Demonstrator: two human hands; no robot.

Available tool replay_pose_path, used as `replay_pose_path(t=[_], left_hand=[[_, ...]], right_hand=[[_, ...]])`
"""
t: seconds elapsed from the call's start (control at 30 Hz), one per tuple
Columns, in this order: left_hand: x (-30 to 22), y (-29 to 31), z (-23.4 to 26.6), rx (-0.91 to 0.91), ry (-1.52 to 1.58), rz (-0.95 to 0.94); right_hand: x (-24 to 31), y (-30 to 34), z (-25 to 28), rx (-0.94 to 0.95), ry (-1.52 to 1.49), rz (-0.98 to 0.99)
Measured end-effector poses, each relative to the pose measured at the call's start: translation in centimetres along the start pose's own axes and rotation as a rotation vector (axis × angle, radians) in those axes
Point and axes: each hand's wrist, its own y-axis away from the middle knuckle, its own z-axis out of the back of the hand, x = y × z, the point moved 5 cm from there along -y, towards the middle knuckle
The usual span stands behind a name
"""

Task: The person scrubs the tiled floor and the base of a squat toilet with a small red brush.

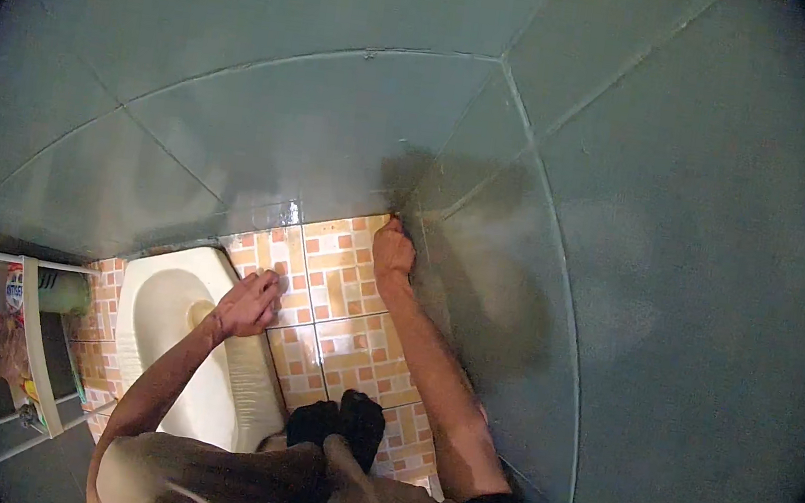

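My right hand [393, 251] is closed in a fist low in the wall corner, against the edge where the patterned floor tiles [344, 280] meet the grey-green wall. Whatever its fingers grip, if anything, is hidden. My left hand [250, 304] hovers beside the right rim of a cream squat toilet [240, 387], over the floor tiles. Its fingers are loosely bent and slightly apart, and no object shows in them. Damp, dark patches [492, 263] mark the wall near my right hand.
At the left stands a white-framed rack [35, 337] holding a greenish container [64, 292], a printed packet [14, 288] and a crumpled plastic bag [7, 349]. Large tiled walls [676, 235] close in ahead and at the right. My dark-covered feet [338, 421] are on the floor between my arms.
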Motion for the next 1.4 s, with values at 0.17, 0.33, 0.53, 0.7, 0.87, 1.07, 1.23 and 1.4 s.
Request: replay_pose_path(t=[0.17, 0.33, 0.53, 0.7, 0.87, 1.07, 1.23, 1.4], left_hand=[[-0.2, -0.7, -0.5, -0.011, -0.054, -0.022], [-0.3, -0.4, -0.1, 0.005, -0.014, -0.003], [-1.1, -1.6, 0.0, 0.013, 0.013, -0.015], [0.6, 1.1, 0.1, 0.006, -0.018, 0.033], [-0.7, -1.8, -0.6, 0.013, 0.003, -0.038], [1.1, 0.7, -1.0, 0.034, -0.011, 0.032], [-0.7, -1.3, 0.1, 0.07, 0.013, 0.016], [-0.2, -1.0, -0.5, -0.003, -0.026, -0.011]], right_hand=[[-1.4, -1.0, -2.8, 0.048, 0.004, -0.042], [1.3, 0.2, -2.6, 0.301, 0.038, -0.208], [-1.2, -0.6, -3.1, 0.021, 0.129, -0.057], [2.2, -0.1, -1.1, 0.153, 0.157, 0.095], [-0.3, -1.4, -6.8, 0.127, 0.17, 0.056], [1.6, -0.4, -1.7, -0.049, 0.11, 0.063], [-0.9, -1.4, -4.5, -0.108, 0.195, -0.092], [-0.2, -1.6, -4.7, -0.168, 0.173, -0.03]])
